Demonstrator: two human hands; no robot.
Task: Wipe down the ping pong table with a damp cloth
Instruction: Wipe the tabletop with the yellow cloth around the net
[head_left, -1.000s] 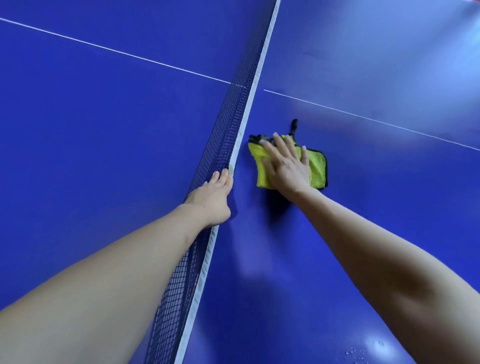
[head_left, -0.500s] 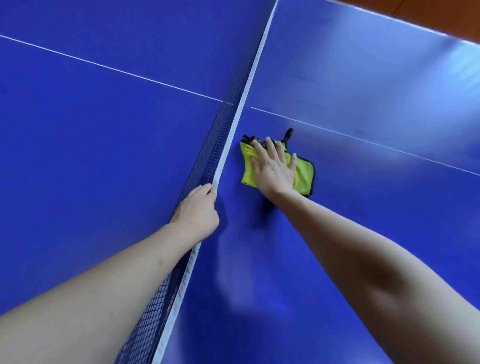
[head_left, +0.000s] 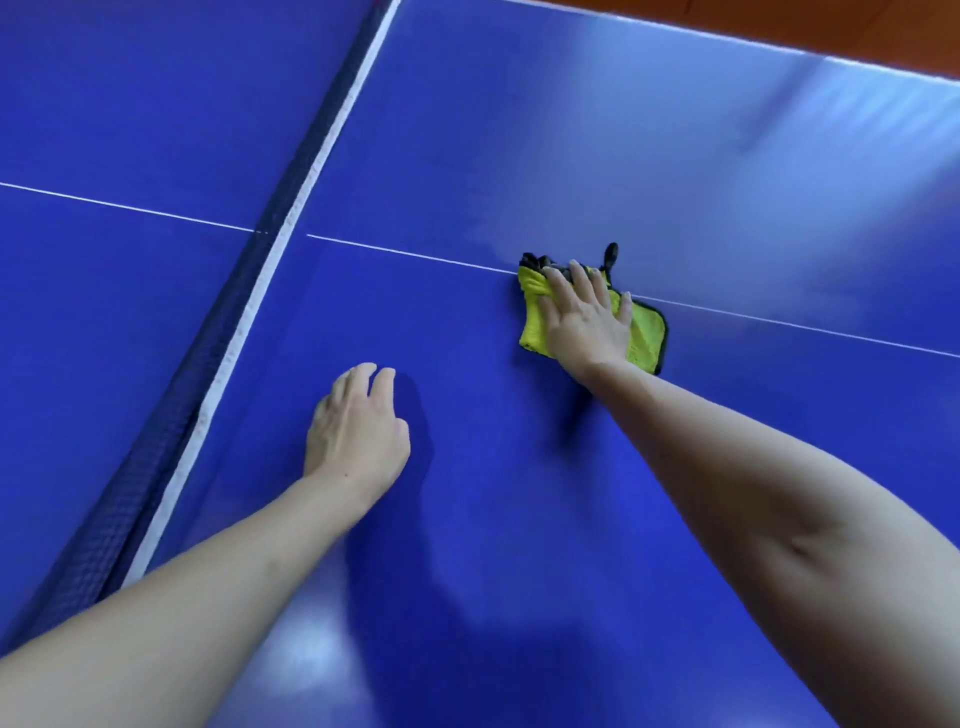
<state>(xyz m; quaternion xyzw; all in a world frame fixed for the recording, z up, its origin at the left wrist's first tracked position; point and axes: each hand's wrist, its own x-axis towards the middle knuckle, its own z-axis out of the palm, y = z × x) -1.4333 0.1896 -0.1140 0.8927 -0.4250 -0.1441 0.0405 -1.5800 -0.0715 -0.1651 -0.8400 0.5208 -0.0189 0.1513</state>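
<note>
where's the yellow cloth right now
Head view, right of centre: the yellow cloth lies under the right hand on the white centre line, right of the net.

The folded yellow microfibre cloth with black edging (head_left: 644, 332) lies flat on the glossy blue ping pong table (head_left: 519, 156), pinned under the palm and straight fingers of the right hand (head_left: 584, 322). Yellow pile shows on either side of that hand; a darker, bunched corner pokes out past the fingertips, and a small black hanging loop sticks up just beyond them. The cloth sits across the table's thin white centre line, which runs out from under it on both sides of the hand. The tabletop shines pale beyond the fingertips, deeper blue back toward the wrist and forearm.
</note>
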